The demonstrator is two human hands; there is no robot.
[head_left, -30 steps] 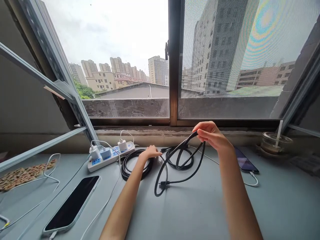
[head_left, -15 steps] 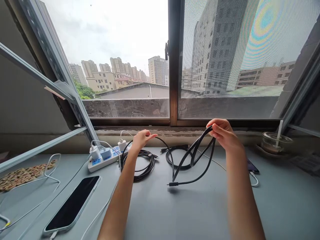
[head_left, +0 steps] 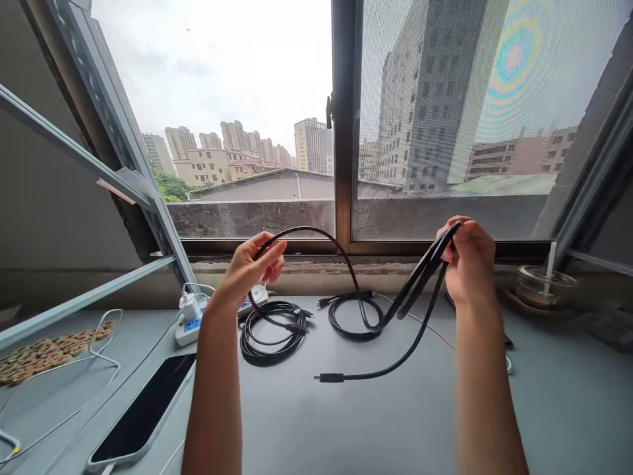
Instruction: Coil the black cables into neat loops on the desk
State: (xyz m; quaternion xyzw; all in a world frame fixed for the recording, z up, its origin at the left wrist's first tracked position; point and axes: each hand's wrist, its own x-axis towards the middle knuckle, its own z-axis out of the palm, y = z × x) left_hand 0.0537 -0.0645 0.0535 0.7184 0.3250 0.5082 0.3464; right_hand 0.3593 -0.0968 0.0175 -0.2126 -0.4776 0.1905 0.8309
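A black cable (head_left: pixel 380 373) is stretched between my two hands above the table. My right hand (head_left: pixel 467 254) is closed around several gathered loops of it, which hang down to the left. One end with a plug dangles low over the table. My left hand (head_left: pixel 257 260) pinches the cable between thumb and fingers, and a single strand arches from there to the right. From the left hand a short length drops to another plug above a coiled black cable (head_left: pixel 267 356). A second coiled black cable (head_left: pixel 353 336) lies to the right of the first, near the wall.
A white power strip (head_left: pixel 186 336) with chargers is at the back left. In front of it lies a phone (head_left: pixel 143 409) on a charging cord. A lidded cup with a straw (head_left: pixel 544 287) stands back right. A metal frame (head_left: pixel 143 178) slants along the left side.
My left hand has risen and come nearer, drawing its strand into a high arch. My right hand has moved up and right, with the loops now gathered more tightly.
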